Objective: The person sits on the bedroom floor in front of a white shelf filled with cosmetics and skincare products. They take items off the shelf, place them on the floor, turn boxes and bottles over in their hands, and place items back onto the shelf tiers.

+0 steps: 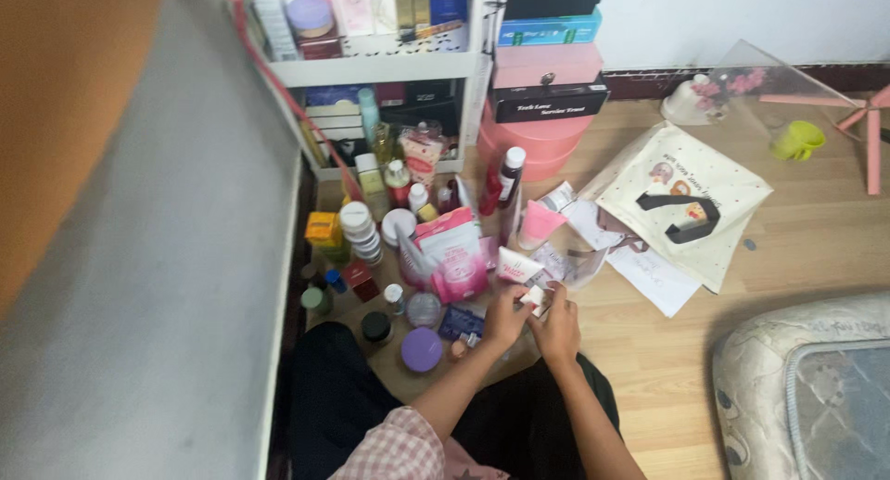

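My left hand [505,315] and my right hand [559,327] meet over my lap and together hold a small white tube or sachet [535,297]. Just above them lies a white and red tube [515,265]. A pink pouch [454,253] stands to the left of it. A purple round jar [422,348] and a black-lidded jar [375,327] sit on the floor near my left knee. My legs are in dark trousers, and my left sleeve is pink checked.
Many cosmetic bottles and jars [389,197] crowd the wooden floor before a white shelf unit [380,67]. Stacked boxes [547,76] stand beside it. A cream tote bag [681,202] and papers lie to the right. A grey cushion [807,387] sits at the lower right, a mattress edge [185,257] on the left.
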